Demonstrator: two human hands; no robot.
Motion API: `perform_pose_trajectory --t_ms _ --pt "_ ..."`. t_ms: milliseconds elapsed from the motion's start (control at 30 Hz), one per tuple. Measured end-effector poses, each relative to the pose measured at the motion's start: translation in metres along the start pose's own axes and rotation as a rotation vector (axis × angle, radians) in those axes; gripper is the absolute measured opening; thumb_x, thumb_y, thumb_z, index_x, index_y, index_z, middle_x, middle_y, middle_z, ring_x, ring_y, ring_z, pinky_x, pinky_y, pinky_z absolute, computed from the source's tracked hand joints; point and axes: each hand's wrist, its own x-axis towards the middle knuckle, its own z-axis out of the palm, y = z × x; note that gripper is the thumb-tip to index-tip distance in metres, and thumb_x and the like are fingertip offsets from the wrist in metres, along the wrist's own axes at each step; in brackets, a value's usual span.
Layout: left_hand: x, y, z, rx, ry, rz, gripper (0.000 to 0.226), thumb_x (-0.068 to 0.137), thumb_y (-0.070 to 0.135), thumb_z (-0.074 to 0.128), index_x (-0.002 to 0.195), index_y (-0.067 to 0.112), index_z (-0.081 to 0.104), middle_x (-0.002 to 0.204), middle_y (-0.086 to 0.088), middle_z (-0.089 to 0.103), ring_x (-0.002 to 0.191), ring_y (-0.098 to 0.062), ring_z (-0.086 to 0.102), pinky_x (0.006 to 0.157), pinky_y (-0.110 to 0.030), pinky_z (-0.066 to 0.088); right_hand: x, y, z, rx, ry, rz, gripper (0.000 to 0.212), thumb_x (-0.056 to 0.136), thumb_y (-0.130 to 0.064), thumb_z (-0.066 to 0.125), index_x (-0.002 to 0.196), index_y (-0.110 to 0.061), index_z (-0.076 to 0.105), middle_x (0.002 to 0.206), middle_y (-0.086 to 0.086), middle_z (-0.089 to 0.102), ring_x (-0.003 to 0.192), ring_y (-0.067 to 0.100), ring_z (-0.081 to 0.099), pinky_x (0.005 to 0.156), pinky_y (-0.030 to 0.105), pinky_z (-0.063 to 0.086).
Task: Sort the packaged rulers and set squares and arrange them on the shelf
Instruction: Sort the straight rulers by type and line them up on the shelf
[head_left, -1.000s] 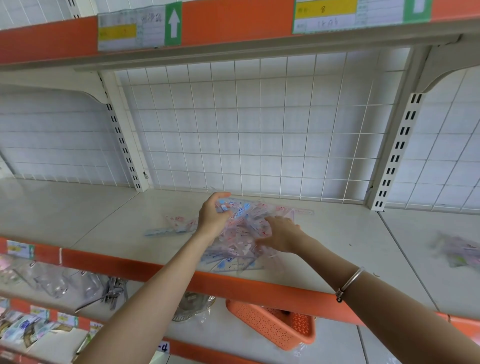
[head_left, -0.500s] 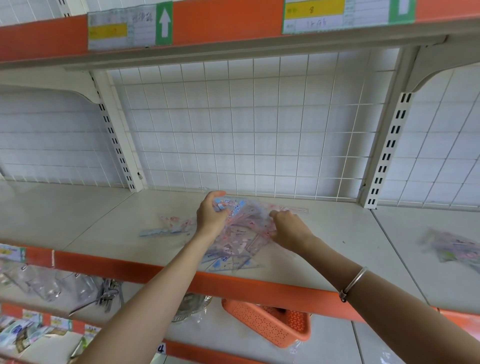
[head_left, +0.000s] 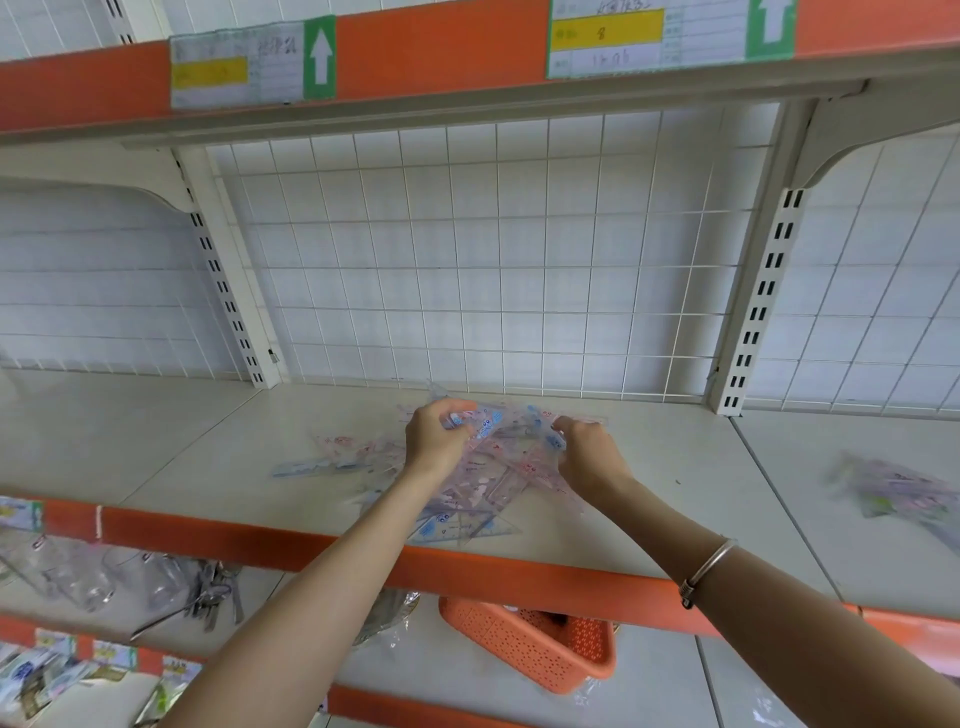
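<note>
On shelf, middle bay: pile of packaged rulers and set squares lay heaped loose, reaching near front edge. At pile's far side, left hand pinched packet, grip curled on film. On pile's right side, right hand had grip curled on packet too (same one or another, could not tell). Packets looked light, flat, stiff inside, with film slippery and apt to slide. Best taken at edge or corner, thumb over, fingers under. Second pile, blurred, lay well apart to right.
</note>
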Motion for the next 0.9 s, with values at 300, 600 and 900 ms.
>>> perform_pose_trajectory --t_ms 300,600,900 --pt "-0.003 0.005 0.013 -0.003 -0.064 -0.003 0.023 0.091 0.005 0.059 0.109 0.011 0.071 0.121 -0.004 0.064 0.112 -0.016 0.056 0.087 -0.019 0.041 -0.006 -0.002 -0.005 0.077 0.166 -0.139 0.057 0.081 0.011 0.038 0.13 -0.01 0.055 0.12 0.017 0.062 0.105 0.036 0.058 0.083 0.037 0.048" --pt "-0.009 0.025 0.023 -0.468 -0.177 -0.261 0.032 0.089 0.031 0.065 0.101 0.001 0.069 0.088 -0.006 0.068 0.074 -0.027 0.065 0.075 -0.043 0.06 -0.012 -0.008 -0.007 0.1 0.194 -0.396 0.058 0.077 0.016 0.041 0.126 -0.009 0.059 0.127 0.009 0.061 0.115 0.029 0.058 0.096 0.037 0.046" --pt "-0.015 0.031 0.024 -0.625 -0.221 -0.339 0.013 0.087 -0.005 0.059 0.096 0.001 0.067 0.089 -0.016 0.066 0.067 -0.019 0.065 0.069 -0.035 0.06 -0.016 -0.003 -0.007 0.222 0.133 -0.45 0.05 0.08 0.005 0.054 0.127 -0.01 0.058 0.123 0.007 0.063 0.114 0.025 0.057 0.096 0.024 0.041"
